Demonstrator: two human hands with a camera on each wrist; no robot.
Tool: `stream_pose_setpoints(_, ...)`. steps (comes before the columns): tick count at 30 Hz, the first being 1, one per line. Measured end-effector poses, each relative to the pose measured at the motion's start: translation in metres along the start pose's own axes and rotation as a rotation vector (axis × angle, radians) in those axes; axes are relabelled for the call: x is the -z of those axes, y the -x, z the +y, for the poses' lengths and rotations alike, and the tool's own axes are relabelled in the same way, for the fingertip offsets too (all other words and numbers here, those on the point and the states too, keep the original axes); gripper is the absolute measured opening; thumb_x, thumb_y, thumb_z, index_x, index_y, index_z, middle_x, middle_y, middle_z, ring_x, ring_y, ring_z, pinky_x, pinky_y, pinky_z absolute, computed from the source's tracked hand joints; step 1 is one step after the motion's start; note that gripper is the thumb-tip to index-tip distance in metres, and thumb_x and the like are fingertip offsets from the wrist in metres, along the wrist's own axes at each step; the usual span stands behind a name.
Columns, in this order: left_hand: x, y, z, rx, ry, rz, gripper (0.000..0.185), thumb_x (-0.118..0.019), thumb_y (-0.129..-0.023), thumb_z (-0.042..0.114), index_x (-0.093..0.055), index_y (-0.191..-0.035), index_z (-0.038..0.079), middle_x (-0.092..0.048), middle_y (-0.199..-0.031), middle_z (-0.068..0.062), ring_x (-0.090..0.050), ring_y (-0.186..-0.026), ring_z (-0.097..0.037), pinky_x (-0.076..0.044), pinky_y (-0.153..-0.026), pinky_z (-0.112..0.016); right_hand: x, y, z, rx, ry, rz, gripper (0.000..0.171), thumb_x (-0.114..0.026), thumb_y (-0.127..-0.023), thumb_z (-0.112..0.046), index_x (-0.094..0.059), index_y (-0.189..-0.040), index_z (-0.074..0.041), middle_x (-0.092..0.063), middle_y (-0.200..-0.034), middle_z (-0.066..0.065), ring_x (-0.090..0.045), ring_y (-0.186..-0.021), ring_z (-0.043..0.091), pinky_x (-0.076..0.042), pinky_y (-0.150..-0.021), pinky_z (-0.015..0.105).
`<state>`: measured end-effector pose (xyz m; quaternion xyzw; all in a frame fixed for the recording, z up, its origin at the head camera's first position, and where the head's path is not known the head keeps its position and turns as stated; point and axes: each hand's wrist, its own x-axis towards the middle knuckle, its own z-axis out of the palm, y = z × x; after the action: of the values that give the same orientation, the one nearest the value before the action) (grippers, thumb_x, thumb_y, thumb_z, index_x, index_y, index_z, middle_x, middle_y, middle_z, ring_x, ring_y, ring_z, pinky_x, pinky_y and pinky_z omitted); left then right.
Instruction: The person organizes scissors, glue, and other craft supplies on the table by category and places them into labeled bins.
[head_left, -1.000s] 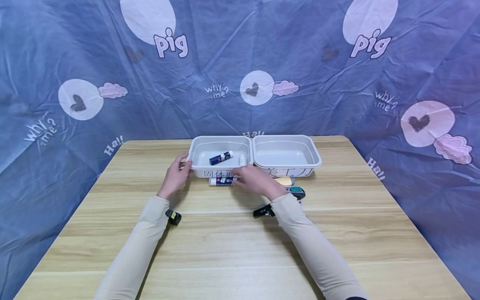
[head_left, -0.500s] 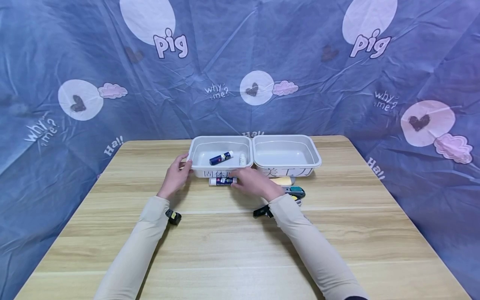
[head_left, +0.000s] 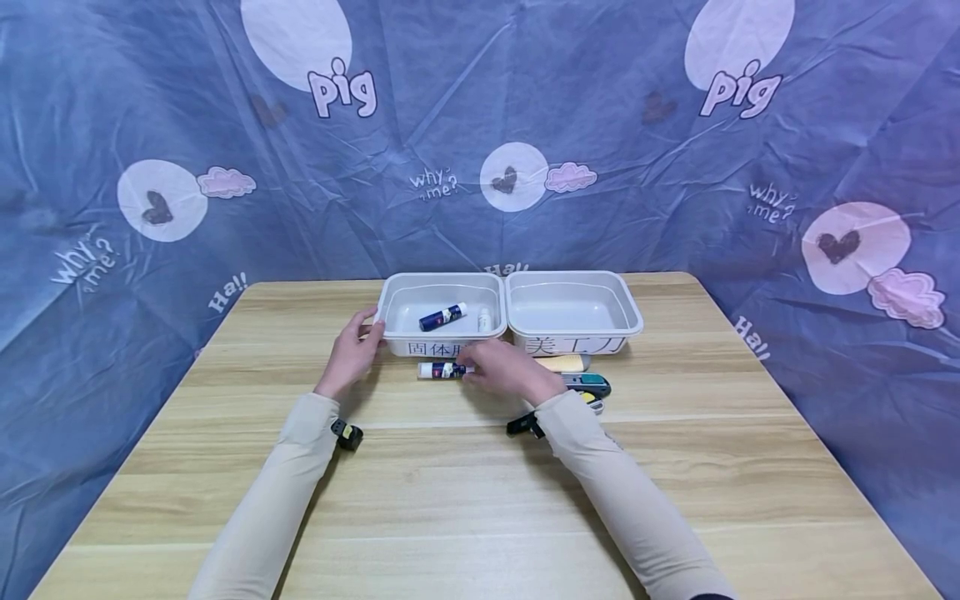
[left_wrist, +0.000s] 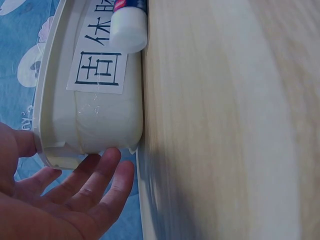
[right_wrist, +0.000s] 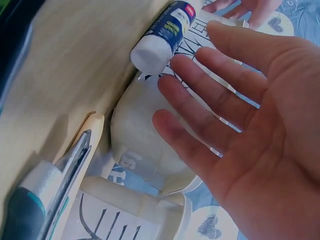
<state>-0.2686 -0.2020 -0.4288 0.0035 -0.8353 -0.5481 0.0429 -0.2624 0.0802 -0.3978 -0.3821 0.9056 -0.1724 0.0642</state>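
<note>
My left hand (head_left: 351, 354) rests at the left end of the left white bin (left_wrist: 105, 117); in the left wrist view its fingers touch the end wall, fairly straight. A blue glue stick with white ends (head_left: 440, 371) lies on the table in front of this bin. My right hand (head_left: 506, 371) is at the stick's right end; in the right wrist view its fingers (right_wrist: 200, 102) are loosely extended beside the white cap, not curled round it. Whether they touch it is hard to tell. Inside the left bin lie another blue glue stick (head_left: 442, 317) and a small white one (head_left: 484, 320).
The right white bin (head_left: 573, 312) adjoins the left one; both have labels with Chinese characters. Under and beside the right forearm lie a cream-coloured piece (head_left: 566, 363), a green-and-grey utility knife (head_left: 591, 383) and a black-ended tool (head_left: 522, 423), partly hidden by the sleeve. A patterned blue cloth hangs behind the table.
The front glue stick has shifted slightly toward me, away from the bin wall. My right hand has moved a little the same way and left. My left hand stays put.
</note>
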Motion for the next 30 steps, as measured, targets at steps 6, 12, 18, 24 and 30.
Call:
stream_pose_setpoints(6, 0.000, 0.000, 0.001, -0.006, -0.008, 0.001, 0.052, -0.045, -0.111, 0.027, -0.036, -0.157, 0.006, -0.058, -0.137, -0.032, -0.066, -0.114, -0.046, -0.056, -0.099, -0.051, -0.004, -0.001, -0.003, 0.004, 0.023, -0.003, 0.035, -0.077, -0.089, -0.003, -0.072, -0.123, -0.008, -0.071, -0.125, 0.007, -0.067, -0.115, 0.024, -0.055, -0.103, 0.037)
stream_pose_setpoints(12, 0.000, 0.000, 0.001, -0.006, -0.013, 0.005, 0.051, -0.045, -0.110, 0.026, -0.037, -0.157, 0.007, -0.060, -0.136, -0.032, -0.067, -0.112, -0.045, -0.057, -0.097, -0.051, -0.010, 0.000, -0.009, 0.032, 0.047, -0.008, 0.038, -0.079, -0.085, -0.001, -0.072, -0.122, -0.012, -0.070, -0.126, 0.005, -0.064, -0.118, 0.022, -0.054, -0.103, 0.035)
stream_pose_setpoints(18, -0.001, -0.001, 0.001, 0.000, -0.005, 0.006, 0.051, -0.046, -0.110, 0.026, -0.037, -0.157, 0.007, -0.060, -0.135, -0.032, -0.067, -0.112, -0.045, -0.058, -0.095, -0.049, -0.012, 0.001, -0.013, 0.034, 0.056, -0.042, 0.032, -0.079, -0.087, -0.005, -0.070, -0.115, -0.017, -0.071, -0.119, 0.001, -0.066, -0.110, 0.017, -0.055, -0.098, 0.033)
stream_pose_setpoints(24, -0.001, 0.000, 0.001, -0.003, -0.010, 0.006, 0.051, -0.046, -0.110, 0.026, -0.037, -0.157, 0.007, -0.061, -0.134, -0.032, -0.067, -0.111, -0.045, -0.059, -0.094, -0.049, -0.013, 0.001, -0.014, 0.008, 0.030, -0.097, 0.033, -0.079, -0.087, -0.005, -0.069, -0.115, -0.018, -0.073, -0.118, 0.000, -0.067, -0.103, 0.017, -0.057, -0.091, 0.033)
stream_pose_setpoints(30, -0.001, 0.000, 0.001, -0.007, -0.005, 0.008, 0.051, -0.046, -0.110, 0.026, -0.037, -0.157, 0.007, -0.061, -0.133, -0.032, -0.067, -0.111, -0.045, -0.060, -0.093, -0.050, -0.012, 0.002, -0.014, -0.016, 0.014, -0.121, 0.030, -0.077, -0.090, -0.008, -0.068, -0.116, -0.018, -0.072, -0.112, 0.000, -0.068, -0.097, 0.015, -0.057, -0.086, 0.029)
